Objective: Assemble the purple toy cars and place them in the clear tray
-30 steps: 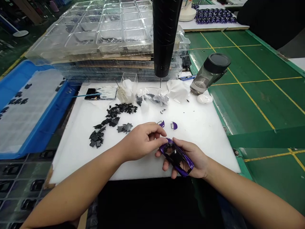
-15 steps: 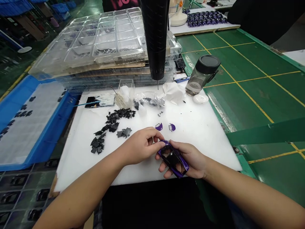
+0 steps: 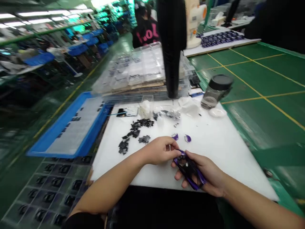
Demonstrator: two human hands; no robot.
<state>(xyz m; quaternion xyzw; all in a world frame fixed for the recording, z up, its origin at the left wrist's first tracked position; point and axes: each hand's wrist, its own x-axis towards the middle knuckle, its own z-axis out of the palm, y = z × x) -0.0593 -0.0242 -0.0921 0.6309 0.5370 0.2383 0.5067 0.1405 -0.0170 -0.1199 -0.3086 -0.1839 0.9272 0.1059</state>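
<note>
A glossy purple car-shaped shell (image 3: 200, 176) with a dark, open middle is tilted over the front of the white board (image 3: 226, 159). My right hand (image 3: 209, 173) supports it from the right side, fingers curled beneath. At the shell's upper end, my left hand (image 3: 163, 150) pinches the rim between thumb and fingers. Just beyond my hands lie two small purple parts, one (image 3: 175, 136) partly by my left fingers and another (image 3: 187, 138) to its right. Black small pieces (image 3: 135, 129) are heaped on the left, beside a few grey flat pieces (image 3: 144, 139).
A black screwdriver (image 3: 172, 57) hangs above the board. Behind stand stacked clear trays (image 3: 133, 74); a lidded bottle (image 3: 215, 92) and a white oval item (image 3: 217, 112) are at the right. A blue bin (image 3: 82, 146) sits left. A person (image 3: 144, 31) is far behind.
The camera view has tilted up and swung left, so the scene sits lower and further right. Both hands keep the same hold on the purple shell.
</note>
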